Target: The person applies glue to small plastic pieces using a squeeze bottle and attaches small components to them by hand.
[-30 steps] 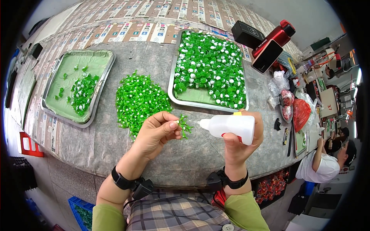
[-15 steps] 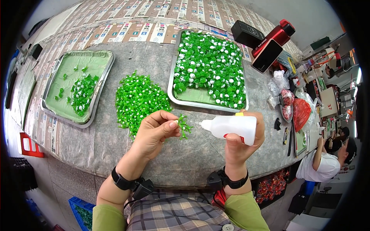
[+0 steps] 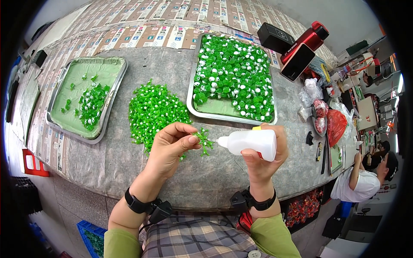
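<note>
Between thumb and fingertips, my left hand [image 3: 173, 148] pinches a small green plastic piece, mostly covered by the fingers. My right hand [image 3: 269, 157] is wrapped round a white squeeze bottle [image 3: 246, 142] with a yellow patch on top. The bottle lies nearly level, its thin nozzle pointing left at my left fingertips; whether they touch is hard to make out. A few loose green pieces [image 3: 205, 141] show just behind those fingertips. Beyond my left hand spreads a heap of green pieces with white spots [image 3: 157, 109].
A metal tray [image 3: 234, 117] full of green pieces with white balls stands at the back right. Another tray [image 3: 77, 133], lined in green, holds fewer at left. A phone [image 3: 297, 62] leans against a red flask [image 3: 316, 36]. Plastic bags [image 3: 336, 124] lie right; a person [image 3: 359, 185] sits beyond.
My right hand has brought the bottle left, so its nozzle is now closer to my left fingertips. The left hand has stayed nearly still.
</note>
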Tool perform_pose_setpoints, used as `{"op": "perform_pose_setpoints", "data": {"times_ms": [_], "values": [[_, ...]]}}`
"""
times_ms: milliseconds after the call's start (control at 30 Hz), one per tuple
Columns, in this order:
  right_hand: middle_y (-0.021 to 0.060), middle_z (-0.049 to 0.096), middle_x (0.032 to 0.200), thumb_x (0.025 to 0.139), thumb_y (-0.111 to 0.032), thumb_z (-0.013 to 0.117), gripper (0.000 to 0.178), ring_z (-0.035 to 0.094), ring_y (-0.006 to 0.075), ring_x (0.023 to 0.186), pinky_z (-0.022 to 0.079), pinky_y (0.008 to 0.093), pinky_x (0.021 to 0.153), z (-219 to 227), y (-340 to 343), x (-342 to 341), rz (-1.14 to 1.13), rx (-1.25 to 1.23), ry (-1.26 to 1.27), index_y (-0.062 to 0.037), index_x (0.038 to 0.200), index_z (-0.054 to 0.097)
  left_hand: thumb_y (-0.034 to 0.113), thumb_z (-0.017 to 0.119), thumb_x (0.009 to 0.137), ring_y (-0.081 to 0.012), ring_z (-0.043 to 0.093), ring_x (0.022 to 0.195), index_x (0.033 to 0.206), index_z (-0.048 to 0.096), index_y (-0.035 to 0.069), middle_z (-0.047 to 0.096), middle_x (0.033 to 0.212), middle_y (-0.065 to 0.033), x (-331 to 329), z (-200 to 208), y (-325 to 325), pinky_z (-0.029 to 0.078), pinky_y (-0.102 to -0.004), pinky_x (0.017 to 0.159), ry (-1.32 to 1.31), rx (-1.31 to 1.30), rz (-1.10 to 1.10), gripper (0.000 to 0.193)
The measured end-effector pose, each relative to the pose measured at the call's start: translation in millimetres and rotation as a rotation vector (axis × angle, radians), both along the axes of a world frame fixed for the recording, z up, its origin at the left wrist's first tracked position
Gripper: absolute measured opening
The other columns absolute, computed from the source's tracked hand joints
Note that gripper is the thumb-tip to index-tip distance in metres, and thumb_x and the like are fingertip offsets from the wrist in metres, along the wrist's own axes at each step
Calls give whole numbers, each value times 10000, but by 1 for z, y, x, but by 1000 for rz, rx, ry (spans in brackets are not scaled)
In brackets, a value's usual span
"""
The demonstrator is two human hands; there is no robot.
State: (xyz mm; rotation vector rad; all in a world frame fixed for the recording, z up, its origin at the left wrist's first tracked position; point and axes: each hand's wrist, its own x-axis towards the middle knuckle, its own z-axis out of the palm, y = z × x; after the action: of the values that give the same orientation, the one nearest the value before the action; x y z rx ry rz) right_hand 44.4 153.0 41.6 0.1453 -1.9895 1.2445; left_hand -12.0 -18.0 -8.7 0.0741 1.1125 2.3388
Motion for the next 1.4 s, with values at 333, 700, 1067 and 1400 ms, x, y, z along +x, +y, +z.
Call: {"op": "perform_pose_setpoints", "data": {"times_ms": [333,700,1067,1400], "values": [[75,537,833,748,-110,605,345,559,147,763,463,237,632,8,68,-7,-164,-415,-102,15,1002,407,64,592,747,-109,554,686,880,532,41,574,770,-32,-1,0,-1,480,-241,646,-28,0,25,148],[76,542,940,743,-39,582,393,521,133,832,420,240,731,-81,188,10,-367,-299,-403,23,1087,403,76,585,758,-103,548,680,877,540,40,566,760,-25,-1,2,-2,478,-251,652,-33,5,19,132],[80,549,786,674,-13,574,220,522,221,708,419,300,629,-7,35,-72,82,746,-35,-49,886,525,88,583,766,-94,546,683,882,550,40,569,768,-17,-1,0,-2,480,-240,662,-44,1,25,130],[63,521,801,694,-80,467,209,513,202,755,420,306,663,-40,-3,-114,215,1139,-87,-57,901,481,106,588,765,-82,545,688,878,557,41,570,779,-6,-2,0,-1,471,-228,661,-39,-4,-15,133]]}}
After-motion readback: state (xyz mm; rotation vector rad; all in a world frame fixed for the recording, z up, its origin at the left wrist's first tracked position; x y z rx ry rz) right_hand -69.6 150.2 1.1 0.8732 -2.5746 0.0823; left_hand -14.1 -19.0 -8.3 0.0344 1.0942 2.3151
